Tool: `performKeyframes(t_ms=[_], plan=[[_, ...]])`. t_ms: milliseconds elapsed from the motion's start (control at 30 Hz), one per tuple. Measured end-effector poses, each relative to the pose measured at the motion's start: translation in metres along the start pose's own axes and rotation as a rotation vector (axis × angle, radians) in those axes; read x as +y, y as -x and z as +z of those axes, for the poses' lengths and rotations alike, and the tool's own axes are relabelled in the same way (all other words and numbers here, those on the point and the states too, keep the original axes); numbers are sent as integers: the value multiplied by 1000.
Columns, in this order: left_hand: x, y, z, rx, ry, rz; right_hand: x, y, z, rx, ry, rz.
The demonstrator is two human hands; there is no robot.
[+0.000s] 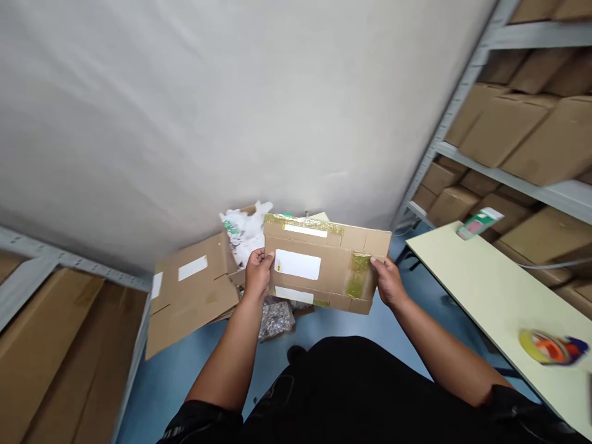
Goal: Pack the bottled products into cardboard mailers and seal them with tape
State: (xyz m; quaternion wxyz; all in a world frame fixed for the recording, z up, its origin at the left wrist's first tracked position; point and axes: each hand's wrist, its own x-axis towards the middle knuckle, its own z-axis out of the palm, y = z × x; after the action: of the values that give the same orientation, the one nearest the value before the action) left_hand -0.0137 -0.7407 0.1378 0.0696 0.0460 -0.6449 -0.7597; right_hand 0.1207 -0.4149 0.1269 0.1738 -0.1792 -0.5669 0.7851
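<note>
Between my two hands is a flattened cardboard box (335, 265), brown, with white labels and strips of shiny yellowish tape. My left hand (259, 271) grips its left edge, thumb on the face turned to me. At the right edge my right hand (387, 279) pinches the cardboard beside a taped patch, thumb in front. The fingers behind the sheet are partly hidden. Below and to the left of it lies a larger opened cardboard piece (194, 287) with white labels. White plastic wrapping (247, 231) and crumpled clear bubble wrap (276, 319) show behind and under the held cardboard.
A pale table (481, 283) on the right carries a green and pink packet (480, 222) and a blurred tape roll (550, 347). Metal shelves (522, 169) with cardboard boxes stand at the right, more boxes (60, 345) at the left. A pale wall (222, 105) rises ahead of the blue floor (185, 376).
</note>
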Motion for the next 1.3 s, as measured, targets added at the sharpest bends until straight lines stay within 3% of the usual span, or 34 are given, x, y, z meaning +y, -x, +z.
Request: performKeyframes(t_ms=[133,233,333,467,633,900,1167,1300], plan=[[-13,29,95,-142,6,-29,-16,16,-103,145,76,25],[-25,47,160,-259,-15,-60,-23,30,-164,270,64,40],[-36,61,222,-380,-51,-89,-30,41,-210,397,8,28],[-55,71,301,-514,-110,-136,-38,51,-256,568,-32,9],[-92,71,395,-692,-143,-244,-42,46,-301,777,-65,-12],[-156,57,528,-1001,-198,-331,-44,3,-350,1112,-61,-29],[-193,68,620,-1330,-329,-347,-60,-12,-369,1400,20,-31],[-205,89,653,-1389,-451,-324,-70,-9,-382,1479,123,-101]])
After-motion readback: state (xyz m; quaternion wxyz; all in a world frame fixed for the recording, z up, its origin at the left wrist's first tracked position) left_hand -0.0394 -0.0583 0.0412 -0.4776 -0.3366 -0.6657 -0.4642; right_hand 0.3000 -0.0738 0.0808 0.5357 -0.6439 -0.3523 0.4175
